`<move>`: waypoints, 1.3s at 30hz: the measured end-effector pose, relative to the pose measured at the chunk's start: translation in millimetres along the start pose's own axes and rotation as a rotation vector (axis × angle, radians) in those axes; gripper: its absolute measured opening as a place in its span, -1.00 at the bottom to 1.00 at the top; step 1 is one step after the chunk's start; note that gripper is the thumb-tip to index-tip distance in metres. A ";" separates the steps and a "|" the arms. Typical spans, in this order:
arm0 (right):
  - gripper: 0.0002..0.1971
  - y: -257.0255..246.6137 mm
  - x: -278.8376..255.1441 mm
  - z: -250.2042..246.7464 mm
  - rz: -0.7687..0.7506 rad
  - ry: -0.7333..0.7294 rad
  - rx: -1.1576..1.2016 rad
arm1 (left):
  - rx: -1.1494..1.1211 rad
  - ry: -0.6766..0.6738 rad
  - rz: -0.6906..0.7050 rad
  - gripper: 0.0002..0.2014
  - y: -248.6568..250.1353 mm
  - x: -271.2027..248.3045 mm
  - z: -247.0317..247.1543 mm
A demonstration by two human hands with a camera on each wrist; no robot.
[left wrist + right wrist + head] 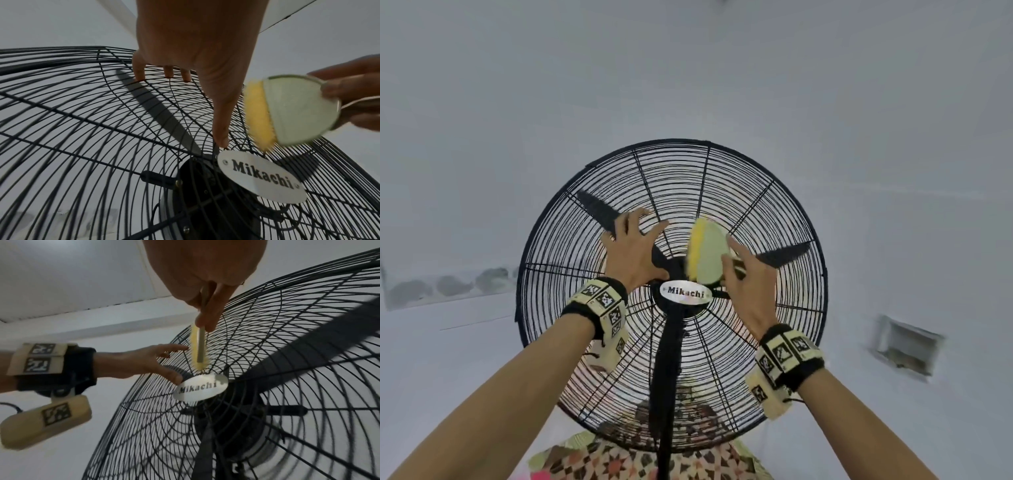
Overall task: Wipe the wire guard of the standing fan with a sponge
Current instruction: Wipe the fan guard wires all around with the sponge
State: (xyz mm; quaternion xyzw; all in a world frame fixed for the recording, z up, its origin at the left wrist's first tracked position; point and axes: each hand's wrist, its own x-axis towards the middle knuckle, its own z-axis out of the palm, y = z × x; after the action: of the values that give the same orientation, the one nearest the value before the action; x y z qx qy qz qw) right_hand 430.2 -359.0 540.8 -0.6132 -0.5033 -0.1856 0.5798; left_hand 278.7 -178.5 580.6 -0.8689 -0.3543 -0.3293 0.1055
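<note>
White walls (517,102) close in behind the standing fan (671,342), whose black wire guard (671,178) faces us with the oval "Mikachi" badge (686,293) at its hub. We take that badge as our landmark. Just above it and to the left, our left hand (631,248) is spread flat, grip apart, fingertips (139,76) resting on the wires and the thumb reaching down close to the badge. Just above it and to the right, our right hand (748,284) has its grip clamped on the sponge (705,253), pinched by one end. We hold its yellow side against the guard, its pale green side toward us. Below the badge a patterned tile floor (619,459) shows through the wires.
</note>
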 end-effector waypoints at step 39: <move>-0.60 -12.8 -25.2 -7.5 0.039 0.100 -0.306 | -0.028 0.011 0.030 0.11 -3.3 -5.5 -3.8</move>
State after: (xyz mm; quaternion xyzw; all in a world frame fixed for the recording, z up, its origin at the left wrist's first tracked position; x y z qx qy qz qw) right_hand 411.6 -378.2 529.0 -0.6940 -0.4278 -0.2789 0.5076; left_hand 271.6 -180.8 579.8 -0.8737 -0.3361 -0.3372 0.1003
